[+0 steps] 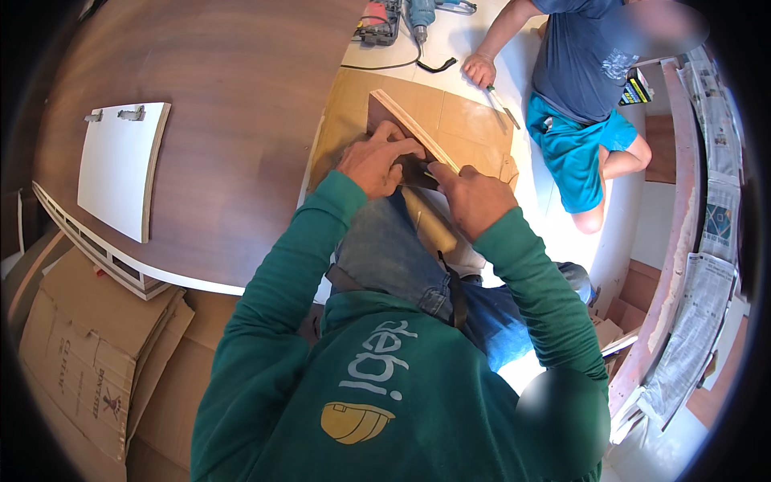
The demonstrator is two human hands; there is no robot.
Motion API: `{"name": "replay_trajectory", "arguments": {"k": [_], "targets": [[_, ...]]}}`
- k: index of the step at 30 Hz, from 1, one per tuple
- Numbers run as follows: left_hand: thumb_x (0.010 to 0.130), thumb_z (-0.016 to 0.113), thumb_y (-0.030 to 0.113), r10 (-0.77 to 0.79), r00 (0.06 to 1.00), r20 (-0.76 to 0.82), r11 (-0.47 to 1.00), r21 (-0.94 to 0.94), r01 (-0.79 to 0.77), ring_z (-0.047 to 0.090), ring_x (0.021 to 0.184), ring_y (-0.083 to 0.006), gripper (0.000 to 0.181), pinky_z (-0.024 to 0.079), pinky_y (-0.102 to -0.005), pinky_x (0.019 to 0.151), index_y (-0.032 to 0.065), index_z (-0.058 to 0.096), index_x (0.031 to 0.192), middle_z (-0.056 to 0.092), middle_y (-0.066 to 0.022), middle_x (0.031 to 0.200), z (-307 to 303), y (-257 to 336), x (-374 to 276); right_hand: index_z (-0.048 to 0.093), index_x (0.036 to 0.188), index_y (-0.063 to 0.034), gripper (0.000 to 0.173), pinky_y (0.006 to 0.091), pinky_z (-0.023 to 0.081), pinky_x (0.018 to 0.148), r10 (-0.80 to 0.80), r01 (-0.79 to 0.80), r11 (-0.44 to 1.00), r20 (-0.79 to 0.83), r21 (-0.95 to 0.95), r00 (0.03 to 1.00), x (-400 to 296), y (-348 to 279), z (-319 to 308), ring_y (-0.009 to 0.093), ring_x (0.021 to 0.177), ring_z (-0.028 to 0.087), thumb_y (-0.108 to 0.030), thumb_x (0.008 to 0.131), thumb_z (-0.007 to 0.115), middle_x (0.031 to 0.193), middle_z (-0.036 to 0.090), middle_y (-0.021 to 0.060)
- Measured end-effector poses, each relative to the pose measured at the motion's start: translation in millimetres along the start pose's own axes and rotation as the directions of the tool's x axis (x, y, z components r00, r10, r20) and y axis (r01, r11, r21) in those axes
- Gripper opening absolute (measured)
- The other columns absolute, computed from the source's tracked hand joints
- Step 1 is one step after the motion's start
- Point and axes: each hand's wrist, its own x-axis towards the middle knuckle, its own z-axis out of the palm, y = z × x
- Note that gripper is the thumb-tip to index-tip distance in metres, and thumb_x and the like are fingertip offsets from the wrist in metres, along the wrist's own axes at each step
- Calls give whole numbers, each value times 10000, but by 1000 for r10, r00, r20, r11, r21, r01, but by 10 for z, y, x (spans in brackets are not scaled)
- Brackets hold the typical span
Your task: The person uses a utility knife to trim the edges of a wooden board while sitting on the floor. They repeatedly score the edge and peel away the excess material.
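A plywood piece with a dark brown face and a pale layered edge is tilted over my lap, in front of me. My left hand bends its fingers over the brown face and holds the piece steady. Close to the piece's near end, my right hand grips a small tool, of which only a dark and yellowish bit shows. My fingers hide the rest of it, so its exact kind is unclear. The two hands are close together but apart.
A large brown panel at left bears a white board with metal hinges. Cardboard covers the floor ahead. A co-worker sits at right, a hand on a green-handled tool. A power drill lies beyond. Cartons stand lower left.
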Motion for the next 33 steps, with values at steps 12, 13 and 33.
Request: {"name": "replay_trajectory", "arguments": {"k": [12,13,33], "targets": [[930,760,100,-42,993,113,999,-8,43,734,1129,-373,514,611,-544,1019,304,687,1396,556,-75,1389,-18,-9,86,721,1394,-250,325,534,625,746,-22,48,985,155,-165,988,301,197,-59,369,858,807,-330,1088,646,879,799,157],[929,761,100,-63,989,137,998,-19,66,736,1123,-369,518,609,-545,1021,303,684,1400,554,-75,1390,-46,19,87,724,1392,-253,325,532,626,745,-36,75,977,190,-200,981,273,202,-187,368,854,807,-333,1083,657,877,798,153],[1011,708,92,23,994,107,995,97,-33,725,1117,-414,450,609,-539,1022,308,641,1401,518,-123,1375,-20,34,48,836,1184,-62,505,386,530,800,112,56,860,-295,507,949,-1651,312,-1016,320,918,704,200,789,661,1019,657,154]]}}
